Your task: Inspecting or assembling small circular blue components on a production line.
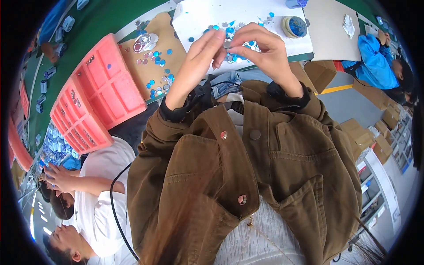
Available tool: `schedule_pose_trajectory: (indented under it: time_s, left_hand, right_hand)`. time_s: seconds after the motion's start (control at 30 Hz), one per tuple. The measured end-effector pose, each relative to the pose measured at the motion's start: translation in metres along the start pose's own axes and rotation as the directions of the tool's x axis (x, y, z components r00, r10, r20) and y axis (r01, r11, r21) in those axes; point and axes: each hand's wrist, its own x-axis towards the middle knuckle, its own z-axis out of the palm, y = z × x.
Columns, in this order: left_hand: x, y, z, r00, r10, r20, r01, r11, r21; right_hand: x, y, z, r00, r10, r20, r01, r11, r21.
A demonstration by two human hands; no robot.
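Above a white sheet [198,20] on the table, my two hands meet around a small round grey disc [227,44]. My right hand [267,51] pinches the disc between thumb and forefinger. Just left of it is my left hand [204,54], its fingers pressed together close to the disc; whether they hold anything is hidden. Beneath and behind my fingers lies a loose pile of small blue, silver and white discs [252,45], partly covered by my hands.
A jar with blue contents [294,27] stands right of the pile. Brown paper [132,55] at left carries scattered discs and a clear container [145,43]. Pink compartment trays [115,95] stand nearer left. People in white [106,176] and blue [374,59] work nearby; cardboard boxes [355,132] are right.
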Motion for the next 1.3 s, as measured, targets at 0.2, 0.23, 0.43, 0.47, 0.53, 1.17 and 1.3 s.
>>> schedule_pose_trajectory:
  time_s: [0.2,0.23,0.43,0.47,0.53,1.17,1.3]
  left_hand:
    - [-0.018,0.016,0.011,0.962,0.213,-0.167,-0.198,0.975,0.105]
    - [-0.021,0.02,0.012,0.94,0.261,-0.218,-0.239,0.963,0.123]
    - [-0.028,0.032,0.022,0.881,0.386,-0.274,-0.335,0.918,0.214]
    - [-0.029,0.033,0.022,0.881,0.383,-0.278,-0.332,0.919,0.212]
    - [-0.031,0.036,0.022,0.898,0.365,-0.245,-0.349,0.931,0.108]
    - [-0.036,0.04,0.032,0.94,0.255,-0.227,-0.278,0.958,-0.074]
    - [-0.036,0.037,0.034,0.915,0.313,-0.255,-0.337,0.94,-0.054]
  right_hand:
    - [0.006,-0.04,0.01,0.982,0.182,-0.052,-0.158,0.94,0.303]
    - [0.007,-0.047,0.012,0.959,0.282,-0.024,-0.249,0.881,0.403]
    - [0.009,-0.062,0.019,0.949,0.293,0.12,-0.316,0.85,0.422]
    - [0.009,-0.065,0.02,0.951,0.289,0.106,-0.306,0.852,0.425]
    - [0.009,-0.065,0.021,0.953,0.287,0.095,-0.3,0.852,0.429]
    - [0.0,-0.064,0.018,0.972,0.213,0.103,-0.236,0.838,0.493]
    - [0.0,-0.066,0.019,0.968,0.218,0.124,-0.251,0.831,0.497]
